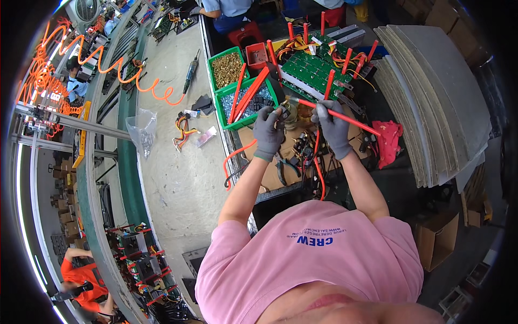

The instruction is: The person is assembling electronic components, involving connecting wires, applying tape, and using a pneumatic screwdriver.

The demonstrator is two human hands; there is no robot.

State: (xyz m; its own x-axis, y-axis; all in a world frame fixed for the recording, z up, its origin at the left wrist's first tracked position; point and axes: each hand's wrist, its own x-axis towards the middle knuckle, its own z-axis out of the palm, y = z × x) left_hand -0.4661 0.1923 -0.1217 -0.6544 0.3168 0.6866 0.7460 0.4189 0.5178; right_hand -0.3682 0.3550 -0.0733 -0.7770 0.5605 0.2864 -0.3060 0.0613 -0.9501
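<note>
Both my hands wear grey gloves and are raised over the cluttered bench. My left hand (269,133) pinches a small dark part (284,113), too small to name for certain. Across from it, my right hand (332,128) has its fingers closed round a long red rod (353,120), which slants from a metal-looking tip near the left hand down to the right. Below the hands lie pliers with dark handles (288,168) and a tangle of dark cables and connectors (308,154). An orange-red cable (231,156) curves beside my left wrist.
Green bins hold brass-coloured pieces (227,70) and small silvery pieces (247,102), with red strips (251,94) on top. Beyond are green circuit boards (307,70). A red cloth (387,141) and stacked grey sheets (437,102) stand right. A power screwdriver (190,74) hangs left on an orange coil.
</note>
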